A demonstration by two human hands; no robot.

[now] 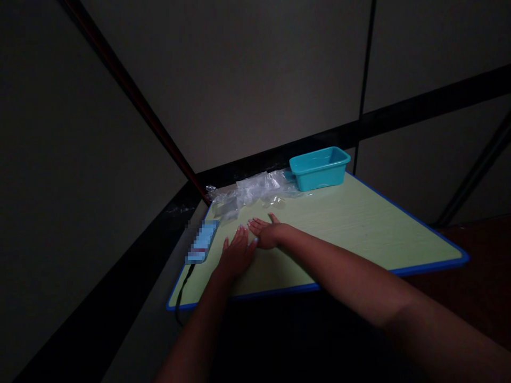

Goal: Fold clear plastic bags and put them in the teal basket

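Both hands rest on a pale green table with a blue edge. My left hand lies palm down, fingers stretched toward the far side, thumb out to the right. Close beside it, my right hand is flat too, its fingers pointing left and its thumb apart. Neither hand holds anything. Just beyond the fingertips lie crumpled clear plastic bags. A phone with a lit, pixelated screen is left of my left hand, a black cable running from it over the table edge.
A turquoise plastic bin stands at the back of the table, touching the plastic bags. Dark wall panels close in behind and on the left. A reddish floor shows at the right.
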